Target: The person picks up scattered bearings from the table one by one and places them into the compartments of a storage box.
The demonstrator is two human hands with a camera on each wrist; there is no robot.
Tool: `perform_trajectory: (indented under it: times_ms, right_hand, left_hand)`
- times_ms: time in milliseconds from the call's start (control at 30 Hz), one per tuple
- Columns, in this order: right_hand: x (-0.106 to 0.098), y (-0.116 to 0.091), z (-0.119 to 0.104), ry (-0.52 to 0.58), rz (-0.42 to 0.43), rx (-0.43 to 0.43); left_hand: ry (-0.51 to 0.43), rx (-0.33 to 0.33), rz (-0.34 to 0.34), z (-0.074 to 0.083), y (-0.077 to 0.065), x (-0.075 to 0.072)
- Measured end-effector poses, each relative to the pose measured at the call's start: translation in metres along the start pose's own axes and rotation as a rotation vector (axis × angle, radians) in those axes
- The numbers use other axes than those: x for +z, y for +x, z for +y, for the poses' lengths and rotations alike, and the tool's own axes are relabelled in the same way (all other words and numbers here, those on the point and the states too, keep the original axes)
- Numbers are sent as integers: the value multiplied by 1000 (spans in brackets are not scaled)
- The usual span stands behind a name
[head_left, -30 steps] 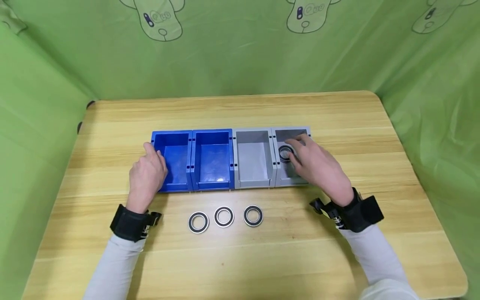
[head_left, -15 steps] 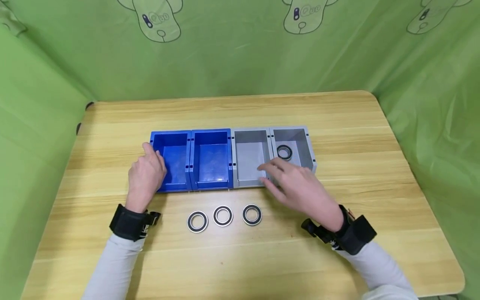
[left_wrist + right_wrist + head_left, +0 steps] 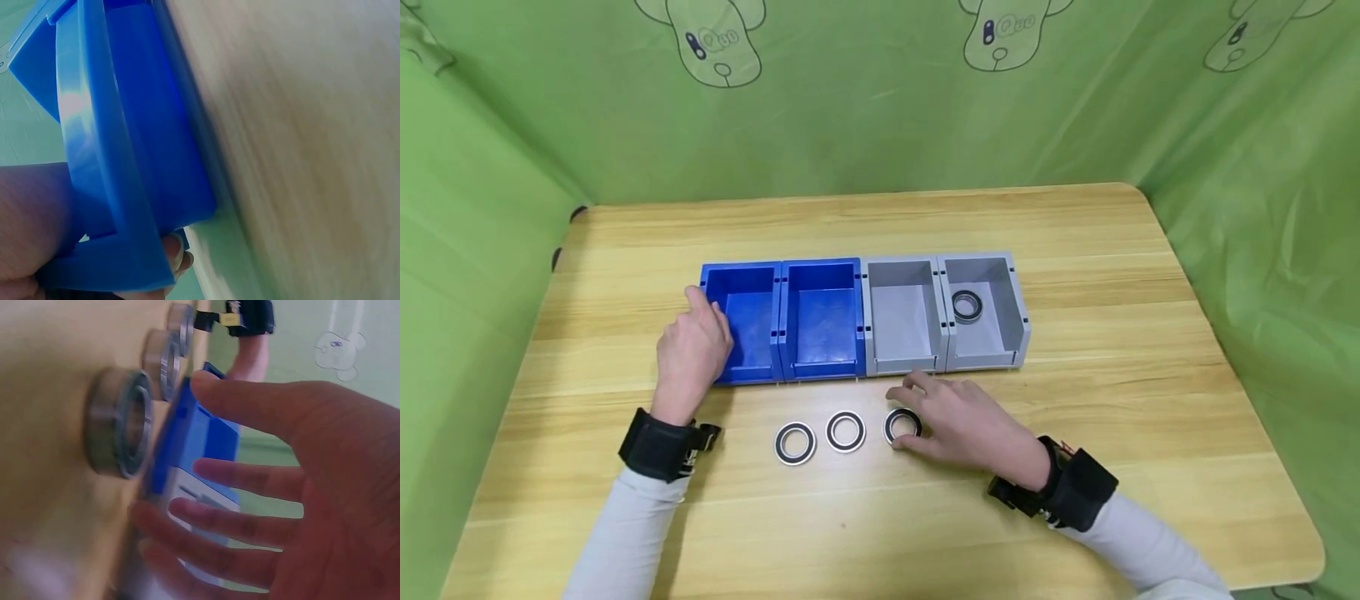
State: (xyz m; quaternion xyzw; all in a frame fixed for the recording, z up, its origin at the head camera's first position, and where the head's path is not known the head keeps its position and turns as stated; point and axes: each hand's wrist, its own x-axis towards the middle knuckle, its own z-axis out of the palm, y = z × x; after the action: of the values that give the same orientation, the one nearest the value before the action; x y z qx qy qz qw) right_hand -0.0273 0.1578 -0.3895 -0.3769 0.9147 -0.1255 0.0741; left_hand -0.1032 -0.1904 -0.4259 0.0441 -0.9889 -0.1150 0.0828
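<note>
My left hand [image 3: 692, 346] grips the left wall of the outermost blue bin [image 3: 751, 321]; in the left wrist view its fingertips curl round the edge of that bin [image 3: 144, 125]. Over the rightmost of three bearings [image 3: 901, 427] on the table hovers my right hand [image 3: 958, 421], thumb and fingers spread. The right wrist view shows a gap between that hand [image 3: 300, 487] and the nearest bearing [image 3: 119, 425]. A middle bearing [image 3: 846, 432] and a left bearing [image 3: 794, 443] lie beside it. Another bearing [image 3: 967, 307] lies flat in the right grey bin [image 3: 988, 342].
Between the outer bins stand a second blue bin [image 3: 823, 325] and a left grey bin [image 3: 904, 321], all joined in one row. The wooden table [image 3: 865, 533] has a green curtain [image 3: 865, 125] behind it and at both sides.
My right hand has left the right grey bin, where a bearing lies, and moved left and nearer to me, over the rightmost table bearing. The left hand has stayed on the blue bin.
</note>
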Motion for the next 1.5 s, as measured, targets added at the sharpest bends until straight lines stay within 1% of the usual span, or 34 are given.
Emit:
perform_trajectory:
  times_ms: [133, 267, 400, 633, 733, 867, 1033, 1133, 1300, 1500]
  right_hand:
    - [9, 0, -2, -6, -43, 5]
    - [16, 0, -5, -29, -67, -1]
    - [22, -1, -6, -55, -82, -16]
    - [24, 1, -8, 22, -123, -23]
    - [25, 1, -8, 18, -131, -28]
    - [26, 2, -8, -29, -115, -54]
    - [23, 1, -7, -82, -61, -92]
    - [18, 0, -6, -82, -42, -99]
    - [6, 2, -5, -61, -44, -97]
    - [-4, 5, -2, -121, -10, -123]
  left_hand:
    - [2, 1, 11, -1, 0, 0]
    - [-2, 3, 14, -2, -1, 1]
    - [-6, 2, 2, -2, -2, 3]
    - [-8, -1, 0, -1, -3, 4]
    - [-7, -1, -8, -1, -3, 4]
    - [-8, 4, -7, -1, -2, 3]
    - [-15, 0, -7, -1, -2, 3]
    - [-15, -2, -8, -1, -2, 2]
    - [-16, -4, -12, -1, -1, 1]
    - [-23, -11, -14, 0, -1, 0]
